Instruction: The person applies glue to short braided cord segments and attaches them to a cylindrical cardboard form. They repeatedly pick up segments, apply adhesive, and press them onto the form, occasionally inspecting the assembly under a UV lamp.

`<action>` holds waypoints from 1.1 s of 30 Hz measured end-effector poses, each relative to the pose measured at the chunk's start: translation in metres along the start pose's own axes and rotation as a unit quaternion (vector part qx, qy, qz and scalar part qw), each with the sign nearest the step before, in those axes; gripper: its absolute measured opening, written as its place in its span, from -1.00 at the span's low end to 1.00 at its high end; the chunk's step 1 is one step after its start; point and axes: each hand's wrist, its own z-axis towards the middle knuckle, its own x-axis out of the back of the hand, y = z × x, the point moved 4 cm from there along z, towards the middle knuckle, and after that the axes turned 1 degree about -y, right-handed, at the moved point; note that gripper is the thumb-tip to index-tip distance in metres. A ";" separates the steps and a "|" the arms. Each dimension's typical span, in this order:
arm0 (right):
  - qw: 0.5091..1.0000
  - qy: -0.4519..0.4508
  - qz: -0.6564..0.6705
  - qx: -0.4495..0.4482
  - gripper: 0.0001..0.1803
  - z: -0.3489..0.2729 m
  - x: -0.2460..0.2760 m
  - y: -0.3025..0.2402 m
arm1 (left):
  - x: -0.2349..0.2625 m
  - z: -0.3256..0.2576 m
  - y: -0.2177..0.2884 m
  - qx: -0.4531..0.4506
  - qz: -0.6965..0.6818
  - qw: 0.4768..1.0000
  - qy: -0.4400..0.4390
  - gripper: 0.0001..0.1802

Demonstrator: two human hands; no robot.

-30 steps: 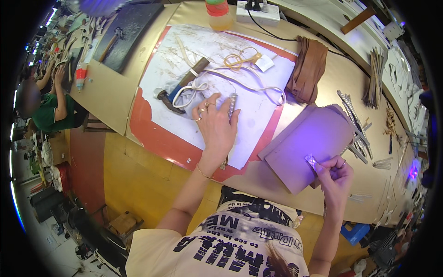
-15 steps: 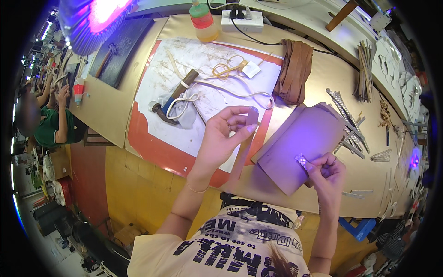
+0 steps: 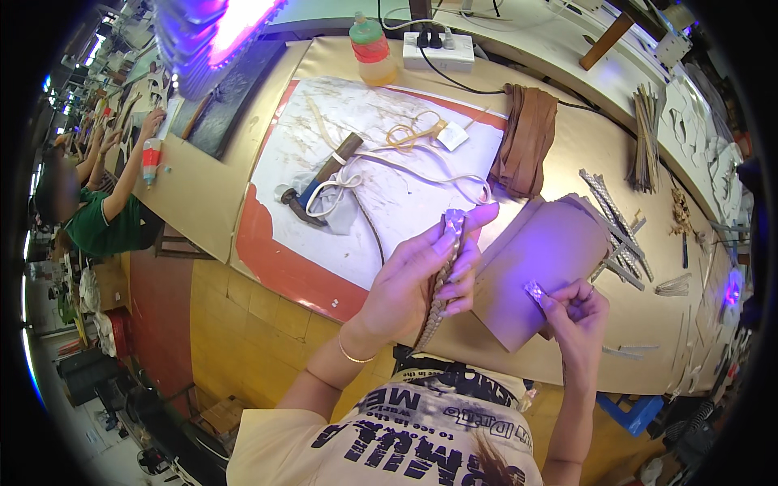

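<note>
My left hand (image 3: pixel 405 279), fingers closed, grips a tan braided strap (image 3: pixel 435 312) near its shiny, tape-like upper end. The strap's braided face shows, and its lower part hangs toward my waist. Between the thumb and fingers of my right hand (image 3: pixel 579 314) is pinched a small shiny silvery end piece (image 3: pixel 534 291). What it belongs to is hidden behind the hand. Below both hands, brown flat sheets (image 3: pixel 559 243) lie stacked on the table, lit by violet light.
A hammer (image 3: pixel 334 168) and a white cord (image 3: pixel 421 166) lie on a white sheet over a red board (image 3: pixel 267 251). Brown strips (image 3: pixel 524 138), braided straps (image 3: pixel 604 198), a bottle (image 3: pixel 373 57) and a power strip (image 3: pixel 438 55) surround them. Another person (image 3: pixel 105 211) works at left.
My left hand has turned and come a little lower and to the right. The strap now shows its braided face instead of its smooth side. My right hand keeps its pinch.
</note>
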 end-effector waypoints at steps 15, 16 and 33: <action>1.000 0.004 0.003 -0.002 -0.87 -0.001 -0.001 -0.001 | -0.009 0.001 0.012 -0.065 0.194 0.977 0.065 -0.52; 1.000 0.004 0.003 -0.001 -0.87 -0.001 -0.001 -0.001 | -0.009 0.002 0.012 -0.072 0.213 0.971 0.078 -0.51; 1.000 0.003 -0.005 0.009 -0.87 -0.001 -0.001 -0.003 | -0.006 -0.004 0.009 -0.075 0.255 0.958 0.107 -0.59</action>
